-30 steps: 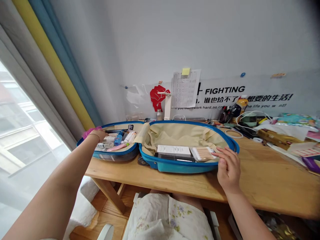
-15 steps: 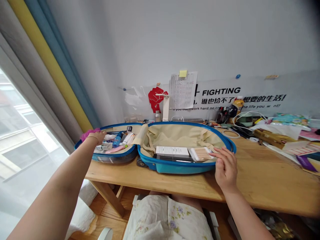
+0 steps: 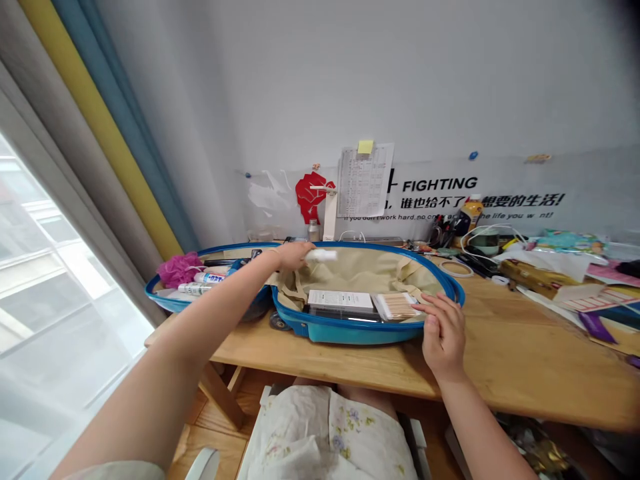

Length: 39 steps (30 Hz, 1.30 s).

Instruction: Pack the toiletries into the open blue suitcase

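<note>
- Bench: open blue suitcase along front edge, toward left corner
- Right hand: grip loosely spread, beside swab pack
- Left hand: nearer, grip pinching white tube
- White tube, blurred: over suitcase's right half, sticking out rightward from grip, long axis sideways

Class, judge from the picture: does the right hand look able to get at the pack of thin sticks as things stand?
Probably yes: the right hand is at the near rim of the suitcase, nothing visible in its grip; the pack lies just beside it, uncovered, with nothing apparently between.
</note>
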Motion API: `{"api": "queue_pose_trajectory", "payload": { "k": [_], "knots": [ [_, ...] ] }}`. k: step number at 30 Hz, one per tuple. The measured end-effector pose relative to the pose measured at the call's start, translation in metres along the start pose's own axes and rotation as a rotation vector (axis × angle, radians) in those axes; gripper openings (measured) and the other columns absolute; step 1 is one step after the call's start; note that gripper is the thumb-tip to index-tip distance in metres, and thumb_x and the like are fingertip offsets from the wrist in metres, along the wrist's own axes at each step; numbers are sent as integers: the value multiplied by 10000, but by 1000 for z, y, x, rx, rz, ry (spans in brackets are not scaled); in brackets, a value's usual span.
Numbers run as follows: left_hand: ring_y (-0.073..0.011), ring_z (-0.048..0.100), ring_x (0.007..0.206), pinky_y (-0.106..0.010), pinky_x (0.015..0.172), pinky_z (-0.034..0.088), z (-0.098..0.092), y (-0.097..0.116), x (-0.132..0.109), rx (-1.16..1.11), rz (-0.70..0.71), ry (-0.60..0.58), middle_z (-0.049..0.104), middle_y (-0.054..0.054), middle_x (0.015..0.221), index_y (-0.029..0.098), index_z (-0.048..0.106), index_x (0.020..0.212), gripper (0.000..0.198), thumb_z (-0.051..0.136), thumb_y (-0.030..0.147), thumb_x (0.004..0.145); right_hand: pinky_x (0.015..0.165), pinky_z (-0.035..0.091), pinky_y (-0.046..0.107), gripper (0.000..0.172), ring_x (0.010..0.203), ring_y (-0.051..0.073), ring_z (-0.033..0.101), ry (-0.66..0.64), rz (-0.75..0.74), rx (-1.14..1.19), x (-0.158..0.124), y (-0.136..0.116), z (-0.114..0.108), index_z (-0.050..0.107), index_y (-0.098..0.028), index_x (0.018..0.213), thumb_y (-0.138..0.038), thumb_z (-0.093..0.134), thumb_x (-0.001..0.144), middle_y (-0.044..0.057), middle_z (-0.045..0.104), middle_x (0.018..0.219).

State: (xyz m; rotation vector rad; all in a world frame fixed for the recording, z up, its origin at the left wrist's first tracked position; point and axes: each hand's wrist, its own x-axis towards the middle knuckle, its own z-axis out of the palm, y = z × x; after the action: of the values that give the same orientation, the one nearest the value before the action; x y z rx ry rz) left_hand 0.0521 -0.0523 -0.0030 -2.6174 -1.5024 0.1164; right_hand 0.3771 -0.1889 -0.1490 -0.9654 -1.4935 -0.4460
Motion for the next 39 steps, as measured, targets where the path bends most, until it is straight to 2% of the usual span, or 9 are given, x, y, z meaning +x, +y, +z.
{"api": "queue_pose_trajectory", "payload": {
  "k": [5, 9, 13, 18, 22, 26, 28, 34, 39],
  "knots": [
    [-241, 620, 1108, -307, 941, 473, 36, 47, 38, -44, 77, -214, 635, -88, 1262, 229, 542, 1282, 533, 641, 223, 758, 998, 422, 519, 287, 1151, 267, 556, -12, 17, -5, 0, -1, -1, 675, -216, 911, -257, 391, 922, 92, 676, 1029],
    [-247, 620, 1105, -335, 946, 475, 52, 45, 45, -60, 83, -326, 643, -97, 1241, 234, 576, 1242, 502, 688, 218, 753, 992, 421, 523, 287, 1148, 265, 552, -18, 11, 0, 0, -2, -1, 674, -216, 920, -253, 390, 926, 95, 676, 1031],
    [-225, 599, 1094, -437, 957, 483, 59, 33, 46, -99, 94, -385, 603, -96, 1249, 195, 572, 1231, 362, 617, 313, 892, 1000, 415, 524, 298, 1149, 265, 553, -18, 24, -3, 1, -2, -2, 676, -217, 905, -275, 385, 931, 95, 674, 1032],
    [-202, 598, 1044, -413, 890, 526, 63, 32, 47, -170, 61, -376, 584, -89, 1234, 197, 585, 1190, 304, 567, 357, 933, 996, 414, 515, 311, 1137, 264, 558, -26, 27, -13, 1, -2, -2, 674, -220, 899, -292, 374, 937, 91, 673, 1017],
    [-222, 586, 1109, -441, 951, 494, 47, 30, 39, -239, 3, -192, 576, -102, 1284, 193, 559, 1256, 363, 546, 368, 939, 1006, 400, 519, 299, 1134, 269, 556, -17, 8, -7, 2, -2, -2, 674, -214, 897, -278, 384, 933, 94, 674, 1016],
    [-177, 465, 1305, -299, 1093, 367, 16, -7, 10, -240, -113, 84, 493, -25, 1450, 252, 452, 1410, 464, 296, 254, 973, 1011, 399, 517, 305, 1135, 272, 557, -19, 12, -2, 2, -2, -1, 675, -208, 898, -278, 380, 931, 98, 671, 1020],
    [-170, 472, 1300, -268, 1080, 372, 4, -41, -16, -201, -216, 124, 503, -12, 1446, 230, 464, 1404, 510, 293, 209, 924, 1010, 400, 514, 297, 1135, 273, 558, -12, 16, 5, 2, -1, 0, 675, -209, 891, -278, 388, 928, 97, 672, 1012],
    [-252, 667, 987, -307, 877, 510, 15, -138, -112, -46, -536, -155, 730, -60, 1057, 212, 720, 996, 419, 540, 139, 624, 1009, 392, 511, 307, 1140, 276, 554, -21, 37, 2, 0, -1, 0, 674, -209, 887, -297, 384, 934, 99, 673, 1012],
    [-254, 679, 955, -312, 840, 520, 47, -166, -156, 9, -616, -308, 728, -66, 1039, 242, 720, 995, 510, 594, 111, 518, 1003, 401, 506, 314, 1135, 273, 560, -12, 33, 4, 1, -2, 0, 672, -206, 875, -306, 380, 934, 99, 674, 1009]
  ]
}}
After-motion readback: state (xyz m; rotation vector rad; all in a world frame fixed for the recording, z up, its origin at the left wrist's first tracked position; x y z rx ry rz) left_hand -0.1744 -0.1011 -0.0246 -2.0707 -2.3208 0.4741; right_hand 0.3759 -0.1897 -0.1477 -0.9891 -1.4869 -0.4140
